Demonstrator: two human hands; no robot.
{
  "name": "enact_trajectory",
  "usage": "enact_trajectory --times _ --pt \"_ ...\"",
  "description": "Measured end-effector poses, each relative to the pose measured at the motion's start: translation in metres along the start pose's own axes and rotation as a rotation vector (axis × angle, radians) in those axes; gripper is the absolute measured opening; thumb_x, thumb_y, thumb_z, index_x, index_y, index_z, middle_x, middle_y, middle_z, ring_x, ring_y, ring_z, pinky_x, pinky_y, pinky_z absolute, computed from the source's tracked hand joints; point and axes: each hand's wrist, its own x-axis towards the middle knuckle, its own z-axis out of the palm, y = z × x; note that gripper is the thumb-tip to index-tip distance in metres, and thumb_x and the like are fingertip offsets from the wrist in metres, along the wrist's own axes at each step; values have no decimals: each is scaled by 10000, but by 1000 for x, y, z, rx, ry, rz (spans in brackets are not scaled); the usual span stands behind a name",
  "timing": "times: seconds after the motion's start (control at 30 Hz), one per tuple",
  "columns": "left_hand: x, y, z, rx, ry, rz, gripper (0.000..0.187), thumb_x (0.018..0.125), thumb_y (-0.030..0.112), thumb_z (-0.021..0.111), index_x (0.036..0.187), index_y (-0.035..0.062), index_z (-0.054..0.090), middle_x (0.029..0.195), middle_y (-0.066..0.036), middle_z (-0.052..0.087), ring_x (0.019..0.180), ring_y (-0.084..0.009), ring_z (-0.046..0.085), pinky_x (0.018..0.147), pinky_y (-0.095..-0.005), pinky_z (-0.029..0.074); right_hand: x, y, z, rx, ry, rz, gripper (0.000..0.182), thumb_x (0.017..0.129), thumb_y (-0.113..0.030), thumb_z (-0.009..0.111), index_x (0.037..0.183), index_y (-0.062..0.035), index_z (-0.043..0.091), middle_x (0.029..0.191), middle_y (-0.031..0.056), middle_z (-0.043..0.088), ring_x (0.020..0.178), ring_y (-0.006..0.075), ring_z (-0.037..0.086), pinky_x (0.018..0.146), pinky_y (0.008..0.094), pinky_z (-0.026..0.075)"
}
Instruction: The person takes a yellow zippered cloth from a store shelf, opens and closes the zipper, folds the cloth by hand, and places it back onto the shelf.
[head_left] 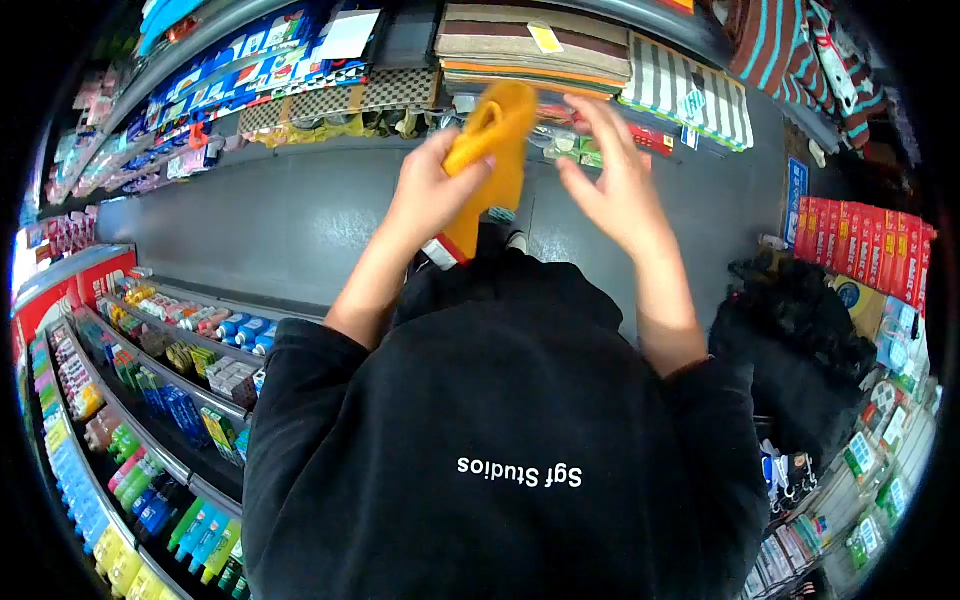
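My left hand point(437, 187) grips a folded yellow cloth item point(507, 165), thumb across its near face. A red and white label point(444, 252) shows at the item's lower end, and its top edge is slightly blurred. To the right, my right hand point(612, 190) is apart from the cloth, fingers spread and nothing in it. Beyond both hands lies a stack of striped folded textiles point(540, 50) with a yellow tag point(545, 38) on it.
Striped grey and white mats point(690, 90) lie at the upper right. Shelves of bottles point(200, 530) line the left. Red boxes point(860, 240) and a person in black point(790, 340) are at the right. Grey floor point(270, 220) runs between.
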Motion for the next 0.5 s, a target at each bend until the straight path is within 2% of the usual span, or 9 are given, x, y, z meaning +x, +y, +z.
enact_trajectory --times 0.03,0.07,0.1,0.17,0.3,0.37,0.4,0.43,0.5 --pt "2 0 5 5 -8 5 228 782 177 637 921 7 574 792 -100 619 751 -146 608 660 -298 474 -7 -2 1 108 -39 55 480 751 -126 614 1195 -51 448 1154 157 506 983 273 549 827 332 458" --pt "5 1 10 -286 35 -78 235 792 162 627 955 4 563 830 -84 619 760 -146 605 669 -290 476 -16 -3 4 105 -124 84 489 749 -144 636 1193 -45 455 1123 153 515 915 241 571 784 326 474" --pt "6 3 15 -577 75 -165 245 803 146 617 989 1 553 869 -68 618 769 -145 602 678 -283 478 -22 0 7 205 -289 117 546 735 -210 679 1203 -43 453 1160 157 504 957 287 568 817 349 467" --pt "9 2 19 -694 75 -224 228 821 106 577 1021 7 529 907 -54 596 819 -147 593 698 -265 476 -35 -6 17 120 -401 0 711 699 -239 739 1278 -40 377 1204 182 485 1068 290 526 891 354 430" --pt "4 6 27 -890 56 -239 259 835 110 547 1070 16 491 967 -73 584 874 -174 590 737 -287 487 -56 -10 44 126 -314 118 903 669 -279 763 1339 -23 214 1228 273 442 1145 379 458 925 394 404" --pt "-2 9 32 -986 29 -242 270 842 107 530 1090 17 472 1015 -86 573 919 -186 581 762 -303 490 -60 5 60 193 -53 172 858 686 -227 722 1328 -7 198 1096 273 527 999 417 532 825 421 453" --pt "-6 10 35 -1076 -20 -196 294 848 103 515 1120 13 452 1075 -97 545 994 -199 549 807 -319 479 -63 20 69 343 43 201 627 773 -155 639 1276 17 306 1017 218 589 932 344 596 779 372 472" --pt "-9 11 38 -1164 -70 -148 318 853 98 500 1150 9 433 1134 -108 518 1068 -212 517 852 -335 469 -61 25 70 339 53 200 627 773 -155 639 1276 17 306 1017 218 589 932 344 596 779 372 472" --pt "-14 14 48 -1091 -111 -72 431 845 59 492 1251 -9 366 1249 -129 446 1186 -228 430 933 -367 422 -59 31 67 776 219 378 378 846 -127 560 1165 37 438 974 154 616 887 205 606 751 316 473"
